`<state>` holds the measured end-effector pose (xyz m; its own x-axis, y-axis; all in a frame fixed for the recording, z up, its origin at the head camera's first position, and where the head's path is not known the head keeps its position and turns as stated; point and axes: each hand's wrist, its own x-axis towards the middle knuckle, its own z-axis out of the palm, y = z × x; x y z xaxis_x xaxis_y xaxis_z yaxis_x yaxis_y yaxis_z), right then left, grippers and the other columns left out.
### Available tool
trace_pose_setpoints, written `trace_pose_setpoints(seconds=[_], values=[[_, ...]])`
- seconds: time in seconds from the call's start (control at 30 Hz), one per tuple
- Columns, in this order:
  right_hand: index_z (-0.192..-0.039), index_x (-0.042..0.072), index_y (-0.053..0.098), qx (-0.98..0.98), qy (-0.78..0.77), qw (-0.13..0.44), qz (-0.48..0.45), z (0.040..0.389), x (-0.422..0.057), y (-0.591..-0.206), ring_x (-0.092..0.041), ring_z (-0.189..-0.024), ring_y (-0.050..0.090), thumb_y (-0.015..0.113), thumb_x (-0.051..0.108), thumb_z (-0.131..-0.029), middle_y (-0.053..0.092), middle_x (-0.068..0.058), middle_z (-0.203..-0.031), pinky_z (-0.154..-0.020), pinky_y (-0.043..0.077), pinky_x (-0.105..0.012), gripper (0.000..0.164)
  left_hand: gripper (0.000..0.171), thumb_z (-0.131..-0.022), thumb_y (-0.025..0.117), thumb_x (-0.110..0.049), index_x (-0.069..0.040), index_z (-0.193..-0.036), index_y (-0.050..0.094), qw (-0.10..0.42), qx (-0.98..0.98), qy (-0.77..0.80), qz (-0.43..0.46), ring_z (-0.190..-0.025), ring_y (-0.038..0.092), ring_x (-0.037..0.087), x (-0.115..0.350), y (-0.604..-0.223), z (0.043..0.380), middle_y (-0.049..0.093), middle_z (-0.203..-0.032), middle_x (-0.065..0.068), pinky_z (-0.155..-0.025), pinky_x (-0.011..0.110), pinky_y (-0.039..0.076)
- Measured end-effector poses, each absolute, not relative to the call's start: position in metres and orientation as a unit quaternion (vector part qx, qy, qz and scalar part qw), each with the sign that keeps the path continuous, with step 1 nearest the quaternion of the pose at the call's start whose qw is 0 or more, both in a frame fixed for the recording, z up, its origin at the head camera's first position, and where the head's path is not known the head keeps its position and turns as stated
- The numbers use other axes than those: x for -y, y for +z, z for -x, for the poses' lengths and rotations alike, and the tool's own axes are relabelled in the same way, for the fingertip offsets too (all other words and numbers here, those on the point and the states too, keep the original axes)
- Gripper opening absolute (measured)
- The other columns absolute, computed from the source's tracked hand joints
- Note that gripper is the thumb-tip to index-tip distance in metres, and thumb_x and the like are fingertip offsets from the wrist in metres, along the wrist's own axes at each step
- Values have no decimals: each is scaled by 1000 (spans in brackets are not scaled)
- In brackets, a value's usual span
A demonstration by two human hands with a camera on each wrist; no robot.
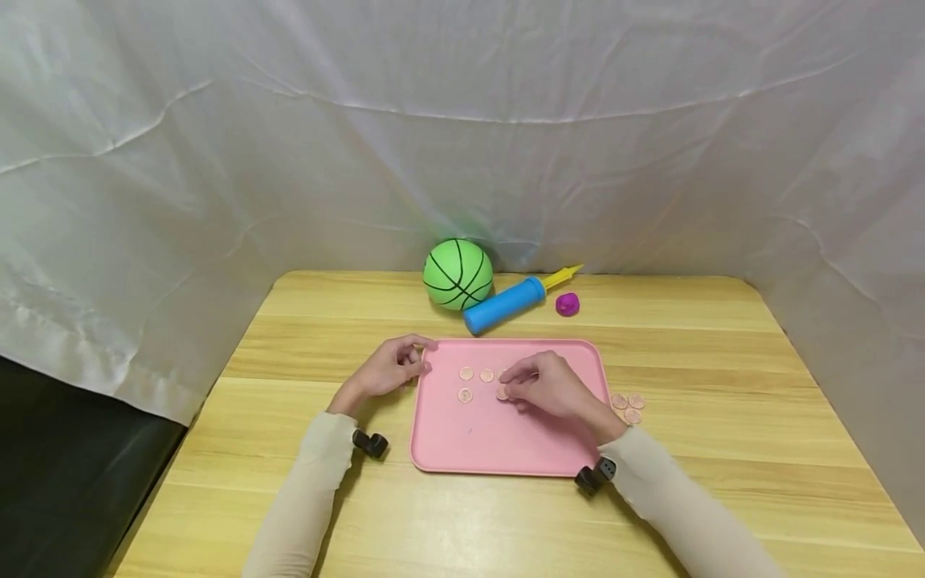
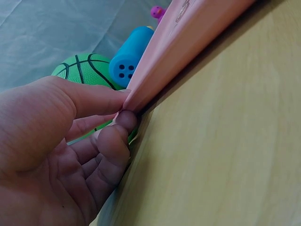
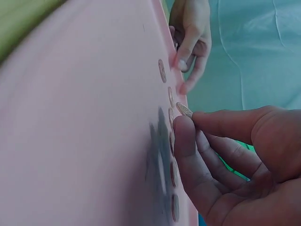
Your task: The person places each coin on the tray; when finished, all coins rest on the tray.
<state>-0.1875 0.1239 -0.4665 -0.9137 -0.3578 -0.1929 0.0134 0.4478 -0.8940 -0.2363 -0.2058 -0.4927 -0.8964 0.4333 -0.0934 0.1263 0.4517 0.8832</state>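
A pink tray (image 1: 470, 449) lies on the wooden table, with several copper-coloured coins (image 1: 466, 374) flat on it near the far side. My right hand (image 1: 551, 387) is over the tray and pinches one coin (image 3: 184, 109) between thumb and finger, tilted on edge. In the right wrist view more coins (image 3: 162, 71) run in a line beneath it, partly hidden by the fingers. At the tray's far left corner, my left hand (image 1: 393, 366) pinches the rim, the thumb on top and the fingertips against the outside wall (image 2: 160, 70).
Just right of the tray, 3 more coins (image 1: 632, 416) lie on the table (image 1: 723, 449). Behind the tray are a green ball (image 1: 458, 274) with black lines, a blue hand pump (image 1: 506, 305) with a yellow tip, and a small purple rubber duck (image 1: 567, 304). A pale curtain (image 1: 462, 144) hangs behind.
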Motion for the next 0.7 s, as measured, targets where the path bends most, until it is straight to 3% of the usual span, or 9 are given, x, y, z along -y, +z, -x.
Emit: trace_pose_setpoints(seconds=[0.43, 0.7], values=[[-107, 1, 83, -839, -498, 196, 97, 197, -101, -465, -17, -68, 75, 80, 7, -97, 83, -9, -90, -64, 64, -29, 12, 38, -104, 71, -4, -1, -142, 67, 154, -835, 500, -169, -65, 54, 16, 207, -493, 238, 63, -86, 10, -54, 22, 48], [-103, 6, 85, -860, -465, 172, 121, 196, -98, -469, -13, -70, 71, 84, 13, -95, 82, -4, -86, -66, 60, -26, 10, 38, -104, 70, -4, -1, -142, 67, 153, -837, 496, -172, -65, 54, 16, 206, -493, 237, 64, -86, 10, -55, 22, 48]])
